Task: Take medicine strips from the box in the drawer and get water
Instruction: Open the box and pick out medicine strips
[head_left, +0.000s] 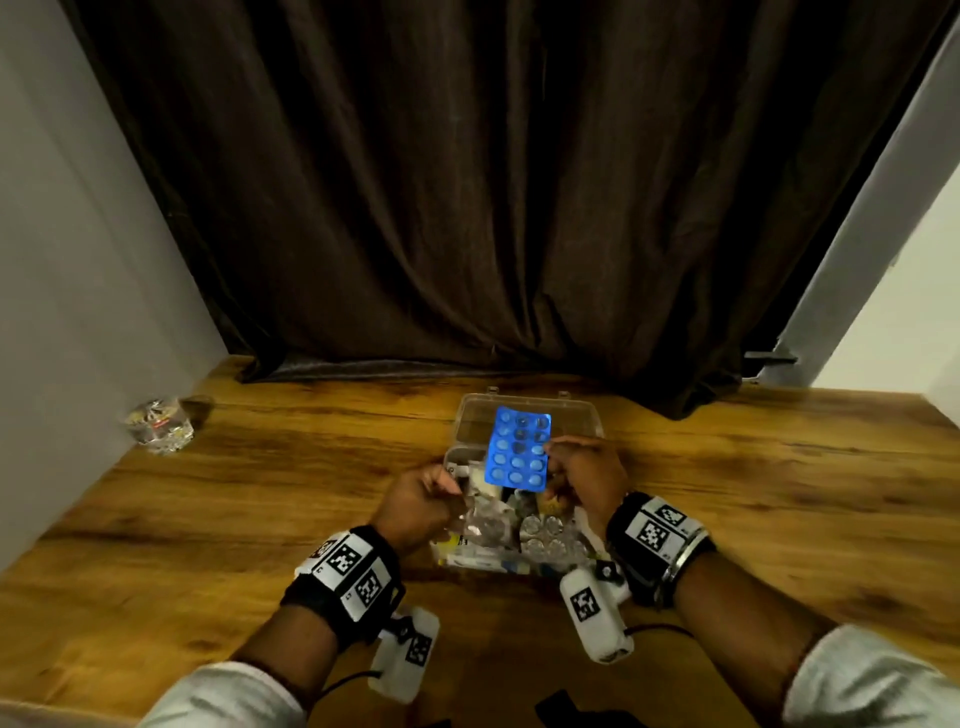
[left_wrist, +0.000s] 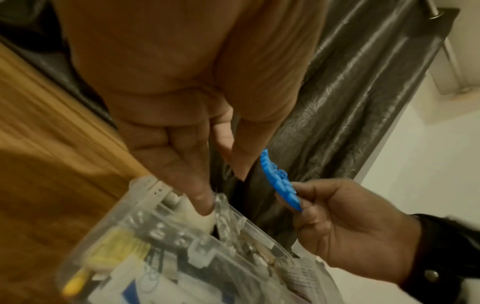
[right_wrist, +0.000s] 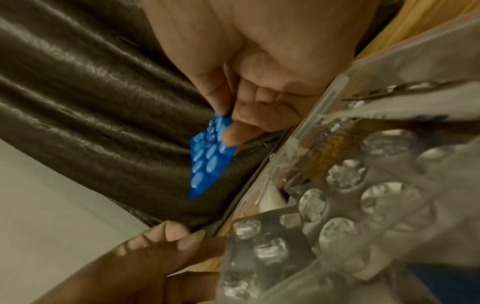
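Right hand (head_left: 587, 478) pinches a blue blister strip (head_left: 518, 449) above the open clear plastic box (head_left: 524, 415) on the table (head_left: 260, 493); the left hand (head_left: 421, 501), fingers curled, grips a silvery strip (head_left: 480, 522) in it. Left wrist view: left fingertips (left_wrist: 205, 205) dip inside the box. Right wrist view: thumb and fingers (right_wrist: 239, 131) clamp the blue strip's edge.

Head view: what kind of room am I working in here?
Probably a home room: a wooden table, a dark curtain drawn behind it, and a glass by the wall.
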